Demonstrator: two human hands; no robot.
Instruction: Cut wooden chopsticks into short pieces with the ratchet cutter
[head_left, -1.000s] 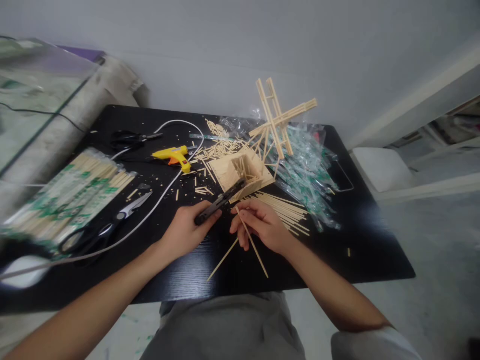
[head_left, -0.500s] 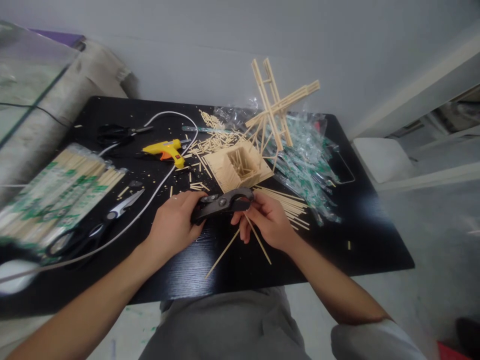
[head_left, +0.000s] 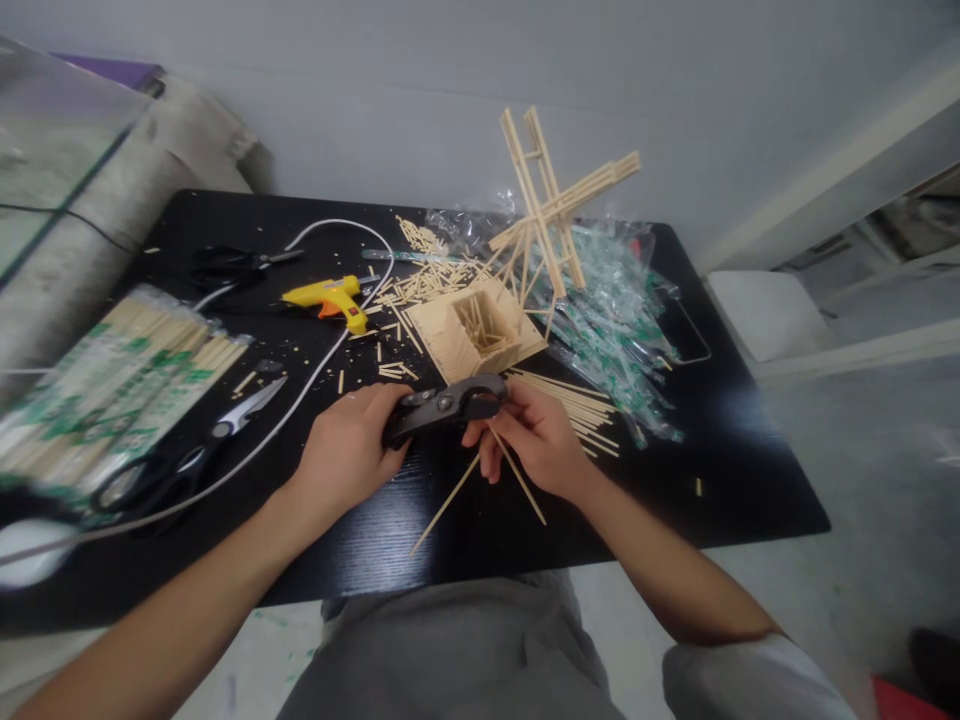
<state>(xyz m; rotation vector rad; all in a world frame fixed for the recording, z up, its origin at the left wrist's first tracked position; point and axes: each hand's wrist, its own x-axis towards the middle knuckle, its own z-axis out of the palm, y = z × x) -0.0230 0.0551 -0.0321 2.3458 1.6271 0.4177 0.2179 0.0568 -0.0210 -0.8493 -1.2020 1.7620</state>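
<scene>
My left hand point(head_left: 349, 432) is wrapped round the handles of black pruning shears point(head_left: 445, 404), whose curved jaws point right. In my right hand point(head_left: 541, 436) a thin wooden stick point(head_left: 517, 474) is pinched close to the jaws, its lower end slanting down to the right. Another stick point(head_left: 445, 503) slants down to the left below the shears; whether my fingers hold it too, I cannot tell. Just behind the shears stands a square wooden-stick box point(head_left: 487, 330) on a flat base, with short pieces inside. Loose sticks point(head_left: 592, 415) lie fanned out beside my right hand.
A yellow glue gun point(head_left: 330, 298) and scissors point(head_left: 232, 420) lie left, near a white cable point(head_left: 304, 385) and packed chopsticks point(head_left: 127, 390). Cut pieces point(head_left: 427, 280) are scattered behind. A crossed stick frame point(head_left: 546, 210) rises at the back, beside plastic wrappers point(head_left: 619, 320) on the black table point(head_left: 750, 490).
The camera view has shifted very slightly. The stick in my right hand has tilted a touch to the right; both hands and the shears hold nearly the same position.
</scene>
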